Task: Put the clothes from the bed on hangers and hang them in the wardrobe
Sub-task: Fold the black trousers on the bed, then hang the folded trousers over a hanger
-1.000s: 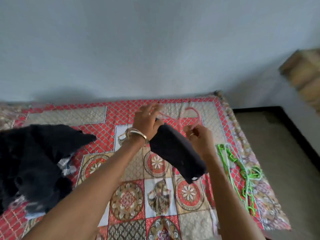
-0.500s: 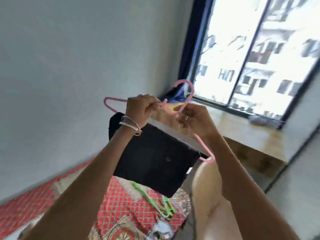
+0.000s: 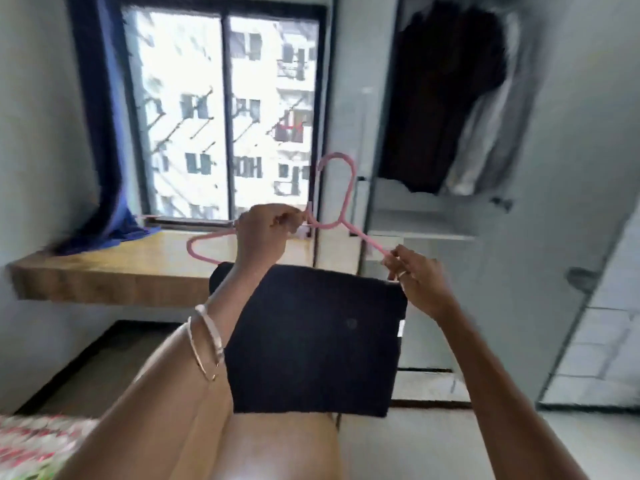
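— One dark garment (image 3: 311, 337) is draped over the pink hanger (image 3: 337, 199), held up facing the wardrobe (image 3: 450, 98) but not yet hung.
— And the hands?
— The left hand (image 3: 263, 237) grips near the neck; the right hand (image 3: 415, 282) pinches the hanger's end.
— Any change?
— A second ago the bed filled the view; now the window and wardrobe do.

no legible text, labels or signs

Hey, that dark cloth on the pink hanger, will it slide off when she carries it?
Probably floppy: the dark cloth hangs folded over the pink hanger. It looks light, since the thin hanger shows no sag. It might slip if tilted; the left hand and right hand keep the hanger nearly level.
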